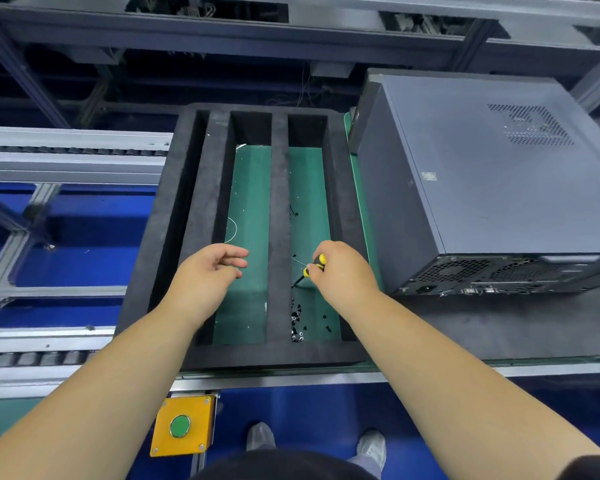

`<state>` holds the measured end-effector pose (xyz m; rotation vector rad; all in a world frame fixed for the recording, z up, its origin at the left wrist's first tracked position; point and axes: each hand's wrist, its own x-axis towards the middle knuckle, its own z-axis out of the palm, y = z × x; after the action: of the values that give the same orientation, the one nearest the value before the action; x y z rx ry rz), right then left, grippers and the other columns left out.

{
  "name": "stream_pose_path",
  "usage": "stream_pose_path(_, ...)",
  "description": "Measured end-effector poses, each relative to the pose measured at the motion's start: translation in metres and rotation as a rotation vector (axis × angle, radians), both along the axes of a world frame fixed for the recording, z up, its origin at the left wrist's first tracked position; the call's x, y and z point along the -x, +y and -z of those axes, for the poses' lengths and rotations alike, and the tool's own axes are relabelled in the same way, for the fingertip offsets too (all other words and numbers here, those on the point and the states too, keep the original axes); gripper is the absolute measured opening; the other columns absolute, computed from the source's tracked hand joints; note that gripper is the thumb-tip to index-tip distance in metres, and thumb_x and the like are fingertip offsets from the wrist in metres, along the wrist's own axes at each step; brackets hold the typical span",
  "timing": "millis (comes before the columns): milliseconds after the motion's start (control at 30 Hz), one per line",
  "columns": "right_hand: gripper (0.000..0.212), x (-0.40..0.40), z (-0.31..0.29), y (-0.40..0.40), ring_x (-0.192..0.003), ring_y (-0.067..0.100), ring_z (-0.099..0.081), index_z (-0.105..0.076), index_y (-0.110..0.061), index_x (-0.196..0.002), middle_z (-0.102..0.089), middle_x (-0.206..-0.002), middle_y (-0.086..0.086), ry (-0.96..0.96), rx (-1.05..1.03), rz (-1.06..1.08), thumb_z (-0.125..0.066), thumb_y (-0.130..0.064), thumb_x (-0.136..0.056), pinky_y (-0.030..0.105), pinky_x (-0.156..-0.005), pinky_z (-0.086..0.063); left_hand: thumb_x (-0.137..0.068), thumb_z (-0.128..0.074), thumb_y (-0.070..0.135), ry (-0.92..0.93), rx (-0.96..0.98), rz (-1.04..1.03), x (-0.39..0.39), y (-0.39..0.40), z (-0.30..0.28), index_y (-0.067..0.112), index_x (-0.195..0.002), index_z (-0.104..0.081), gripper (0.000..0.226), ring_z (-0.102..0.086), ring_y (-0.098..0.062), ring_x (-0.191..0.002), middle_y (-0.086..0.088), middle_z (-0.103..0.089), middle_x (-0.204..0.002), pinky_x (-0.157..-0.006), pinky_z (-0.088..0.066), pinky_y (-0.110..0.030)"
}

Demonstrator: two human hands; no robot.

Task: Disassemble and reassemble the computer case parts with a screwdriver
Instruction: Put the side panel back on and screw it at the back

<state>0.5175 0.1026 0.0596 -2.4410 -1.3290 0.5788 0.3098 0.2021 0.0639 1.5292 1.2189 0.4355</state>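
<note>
A dark grey computer case (492, 188) lies on its side at the right of the bench, its rear panel facing me. My right hand (343, 271) grips a small screwdriver (313, 267) with a yellow and black handle, tip down in the right slot of a black foam tray (278, 216). Several small black screws (297, 320) lie scattered near the front of that slot. My left hand (208, 275) hovers over the tray's middle slot with fingers relaxed and holds nothing.
The tray sits on a green mat (357, 188) with a black mat (499, 323) under the case. A conveyor rail (66, 157) runs at the left. A yellow box with a green button (182, 426) hangs below the bench edge.
</note>
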Motion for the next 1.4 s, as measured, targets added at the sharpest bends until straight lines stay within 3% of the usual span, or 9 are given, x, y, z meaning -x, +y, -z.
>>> stream_pose_path(267,0.017,0.000,-0.008,0.000,-0.088,0.022,-0.056,-0.061,-0.019,-0.108,-0.058,-0.109,-0.001,0.009,-0.010,0.013,-0.056,-0.031,-0.097,0.033,-0.072,-0.047,-0.085,-0.052,0.003,0.000,0.029,0.022,-0.008,-0.001,0.003,0.039,-0.096,-0.072,0.042,-0.068,0.002,-0.087,0.018,-0.072,-0.094,-0.081,-0.051,-0.023)
stream_pose_path(433,0.015,0.000,-0.031,-0.002,-0.084,0.020,-0.055,-0.061,-0.018,-0.106,-0.058,-0.105,-0.002,-0.031,-0.077,0.005,-0.057,-0.030,-0.097,0.031,-0.067,-0.042,-0.087,-0.051,0.005,-0.021,0.072,0.017,-0.014,-0.001,-0.001,0.036,-0.099,-0.071,0.039,-0.068,-0.002,-0.090,0.017,-0.073,-0.093,-0.084,-0.053,-0.027)
stream_pose_path(600,0.011,-0.003,-0.074,-0.010,-0.080,0.016,-0.055,-0.061,-0.021,-0.100,-0.057,-0.096,-0.006,-0.042,-0.201,0.019,-0.058,-0.030,-0.095,0.030,-0.064,-0.044,-0.093,-0.054,0.007,-0.083,0.172,-0.002,-0.030,-0.005,-0.010,0.022,-0.106,-0.070,0.024,-0.068,-0.015,-0.090,0.000,-0.073,-0.098,-0.083,-0.052,-0.025)
stream_pose_path(700,0.008,-0.004,-0.102,-0.015,-0.073,0.009,-0.052,-0.062,-0.023,-0.095,-0.053,-0.084,-0.011,-0.020,-0.293,0.050,-0.060,-0.031,-0.093,0.027,-0.059,-0.040,-0.099,-0.048,0.007,-0.135,0.272,-0.013,-0.045,-0.007,-0.017,0.009,-0.115,-0.066,0.024,-0.066,-0.019,-0.085,-0.010,-0.070,-0.101,-0.084,-0.053,-0.029)
stream_pose_path(867,0.004,-0.002,-0.136,-0.022,-0.062,0.006,-0.047,-0.064,-0.027,-0.089,-0.050,-0.069,-0.013,0.046,-0.415,0.088,-0.062,-0.029,-0.092,0.024,-0.057,-0.034,-0.104,-0.041,0.011,-0.356,0.598,-0.063,-0.066,-0.009,-0.029,0.008,-0.119,-0.062,0.026,-0.069,-0.023,-0.098,-0.016,-0.071,-0.107,-0.082,-0.055,-0.029)
stream_pose_path(1000,0.007,-0.002,-0.147,-0.026,-0.061,0.005,-0.047,-0.063,-0.029,-0.084,-0.053,-0.065,-0.016,0.090,-0.478,0.116,-0.063,-0.027,-0.090,0.023,-0.057,-0.035,-0.101,-0.050,0.011,-0.565,0.795,-0.118,-0.079,-0.007,-0.037,0.006,-0.112,-0.064,0.019,-0.073,-0.017,-0.082,-0.014,-0.075,-0.094,-0.069,-0.058,-0.026)
stream_pose_path(1167,0.009,-0.006,-0.153,-0.035,-0.060,0.003,-0.048,-0.061,-0.031,-0.082,-0.055,-0.070,-0.027,0.073,-0.506,0.148,-0.063,-0.029,-0.091,0.021,-0.054,-0.034,-0.097,-0.055,0.004,-0.627,0.790,-0.111,-0.087,-0.008,-0.038,0.005,-0.101,-0.067,0.013,-0.069,-0.008,-0.064,-0.004,-0.074,-0.077,-0.060,-0.058,-0.021)
stream_pose_path(1400,0.008,-0.021,-0.167,-0.064,-0.059,0.006,-0.046,-0.063,-0.029,-0.084,-0.055,-0.068,-0.024,0.097,-0.649,0.136,-0.063,-0.026,-0.091,0.013,-0.052,-0.031,-0.091,-0.064,0.007,-0.650,0.637,-0.018,-0.101,-0.019,-0.060,0.005,-0.100,-0.069,0.010,-0.067,-0.007,-0.067,-0.003,-0.072,-0.080,-0.061,-0.056,-0.020)
